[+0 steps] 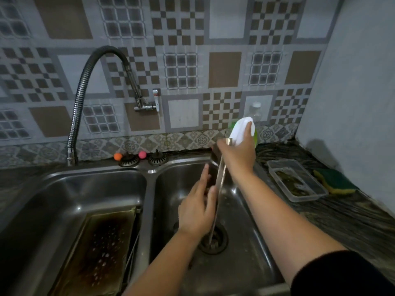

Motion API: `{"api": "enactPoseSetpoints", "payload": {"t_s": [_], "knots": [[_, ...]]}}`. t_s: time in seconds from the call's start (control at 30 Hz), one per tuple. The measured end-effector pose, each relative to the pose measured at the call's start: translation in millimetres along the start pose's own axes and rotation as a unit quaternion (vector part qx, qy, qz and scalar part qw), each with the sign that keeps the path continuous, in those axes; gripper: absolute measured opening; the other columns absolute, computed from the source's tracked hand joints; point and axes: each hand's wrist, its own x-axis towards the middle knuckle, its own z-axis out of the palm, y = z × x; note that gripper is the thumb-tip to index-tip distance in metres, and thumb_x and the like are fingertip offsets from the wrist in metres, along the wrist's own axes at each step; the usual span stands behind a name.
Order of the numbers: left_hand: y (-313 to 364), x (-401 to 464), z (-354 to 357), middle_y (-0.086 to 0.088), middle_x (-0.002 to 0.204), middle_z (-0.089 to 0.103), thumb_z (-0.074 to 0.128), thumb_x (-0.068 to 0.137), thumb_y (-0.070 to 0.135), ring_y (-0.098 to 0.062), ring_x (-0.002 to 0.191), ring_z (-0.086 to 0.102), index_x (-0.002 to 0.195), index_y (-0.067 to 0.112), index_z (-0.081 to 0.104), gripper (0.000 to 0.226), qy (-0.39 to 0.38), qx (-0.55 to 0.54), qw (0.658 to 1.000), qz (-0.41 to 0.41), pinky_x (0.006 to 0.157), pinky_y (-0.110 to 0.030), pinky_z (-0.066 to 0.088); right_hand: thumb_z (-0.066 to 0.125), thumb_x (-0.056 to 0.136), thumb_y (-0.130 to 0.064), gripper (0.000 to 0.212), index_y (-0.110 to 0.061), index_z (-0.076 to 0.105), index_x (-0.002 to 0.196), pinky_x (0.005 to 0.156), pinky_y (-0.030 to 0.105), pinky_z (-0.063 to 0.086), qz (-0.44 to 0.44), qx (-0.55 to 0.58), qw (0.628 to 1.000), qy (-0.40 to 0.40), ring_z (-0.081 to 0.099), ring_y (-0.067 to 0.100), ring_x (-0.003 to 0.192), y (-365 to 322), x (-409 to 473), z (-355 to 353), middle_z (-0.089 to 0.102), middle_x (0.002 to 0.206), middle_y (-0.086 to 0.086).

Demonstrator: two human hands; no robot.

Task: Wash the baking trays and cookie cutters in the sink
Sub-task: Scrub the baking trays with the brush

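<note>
A dark sleeve (342,274) covers the right upper arm at the lower right corner, nearest of all. Both forearms reach over a stainless double sink (149,189). In the right basin the left hand (197,210) holds a baking tray (219,184) upright on its edge, fingers mostly straight against its near face and thumb at its rim; the tray's lower end stands at the drain (213,240). The right hand (240,150) grips a green dish soap bottle (243,130) with a white label, held at the tray's top edge. A second baking tray (100,246), darkly stained and speckled with droplets, lies tilted in the left basin.

A flexible metal faucet (85,92) arches from a wall valve (147,103) down to the sink's back ledge, where two strainer plugs (142,160) sit beside an orange ball (118,156) and a pink one (142,154).

To the right, the dark marbled surface (352,216) carries a clear plastic container (297,180) with some residue inside, and just beside it a yellow-green sponge (336,181). A clear bottle (255,113) stands against the backsplash (213,60), which is tiled in grey, brown and checkered squares. A plain grey wall (359,82) closes the corner on the right
</note>
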Motion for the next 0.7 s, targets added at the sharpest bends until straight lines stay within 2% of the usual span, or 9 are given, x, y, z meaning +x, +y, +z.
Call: {"api": "enactPoseSetpoints", "payload": {"t_s": [0.07,0.13,0.17,0.27,0.37,0.43,0.53,0.63,0.7], "knots": [[-10,14,-6,0.010,0.155,0.028,0.025,0.098,0.057,-0.001,0.134,0.032,0.149,0.047,0.011,0.054,-0.026,-0.077,0.995,-0.063,0.106,-0.032,0.036,0.067,0.082,-0.023,0.091,-0.034,0.011,0.152,0.101,0.042,0.046,0.031,0.096,0.995,-0.011,0.049,0.022,0.122,-2,1,-7,0.035,0.149,0.002],[-22,29,-13,0.009,0.161,0.007,0.023,0.095,0.062,-0.016,0.144,0.021,0.149,0.050,0.004,0.058,-0.063,-0.111,0.979,-0.162,0.114,-0.044,0.024,0.065,0.085,-0.016,0.085,-0.032,0.015,0.152,0.099,0.038,0.048,0.062,0.196,0.978,-0.023,0.052,0.018,0.118,-6,2,-14,0.036,0.149,0.001],[-27,35,-16,0.008,0.162,0.004,0.024,0.094,0.064,-0.021,0.146,0.018,0.148,0.051,0.001,0.061,-0.074,-0.118,0.970,-0.197,0.114,-0.046,0.022,0.064,0.086,-0.013,0.082,-0.030,0.018,0.152,0.099,0.038,0.048,0.069,0.234,0.969,-0.030,0.052,0.018,0.118,-7,3,-18,0.036,0.149,0.002],[-39,37,-18,0.003,0.160,0.021,0.032,0.091,0.067,-0.023,0.144,0.024,0.147,0.053,-0.004,0.068,-0.089,-0.164,0.956,-0.227,0.115,-0.043,0.021,0.062,0.084,-0.010,0.078,-0.028,0.024,0.151,0.101,0.041,0.047,0.074,0.266,0.960,-0.038,0.055,0.021,0.117,-2,5,-19,0.040,0.146,0.002],[-40,29,-15,0.007,0.148,0.043,0.044,0.091,0.060,-0.016,0.134,0.040,0.148,0.053,0.004,0.070,-0.065,-0.221,0.951,-0.206,0.111,-0.032,0.030,0.063,0.077,-0.015,0.080,-0.027,0.030,0.149,0.095,0.038,0.050,0.089,0.283,0.954,-0.043,0.058,0.023,0.113,2,4,-19,0.046,0.142,0.005],[-39,26,-17,0.013,0.140,0.047,0.050,0.091,0.052,-0.005,0.126,0.042,0.150,0.046,0.017,0.068,0.004,-0.230,0.957,-0.177,0.104,-0.023,0.034,0.061,0.083,-0.015,0.076,-0.027,0.027,0.150,0.093,0.035,0.049,0.067,0.243,0.967,-0.043,0.055,0.020,0.112,4,7,-22,0.047,0.136,-0.001],[-40,30,-25,0.026,0.133,0.040,0.054,0.095,0.038,0.010,0.121,0.037,0.149,0.040,0.026,0.060,0.082,-0.235,0.957,-0.149,0.097,-0.007,0.032,0.058,0.091,-0.021,0.072,-0.031,0.021,0.151,0.085,0.027,0.046,0.012,0.120,0.991,-0.065,0.051,0.014,0.108,5,14,-33,0.044,0.133,-0.004],[-38,39,-36,0.030,0.128,0.041,0.053,0.097,0.036,0.010,0.119,0.039,0.150,0.040,0.024,0.061,0.107,-0.232,0.956,-0.141,0.102,-0.015,0.035,0.063,0.089,-0.034,0.077,-0.032,0.018,0.151,0.102,0.032,0.038,-0.080,-0.072,0.993,-0.052,0.041,0.021,0.129,3,24,-47,0.036,0.149,0.004],[-34,46,-39,0.031,0.123,0.045,0.054,0.097,0.033,0.010,0.116,0.044,0.150,0.040,0.025,0.061,0.123,-0.237,0.954,-0.136,0.099,-0.015,0.038,0.067,0.086,-0.033,0.079,-0.028,0.021,0.151,0.097,0.025,0.036,-0.136,-0.096,0.985,-0.046,0.041,0.017,0.126,-6,24,-53,0.039,0.147,0.004]]}}
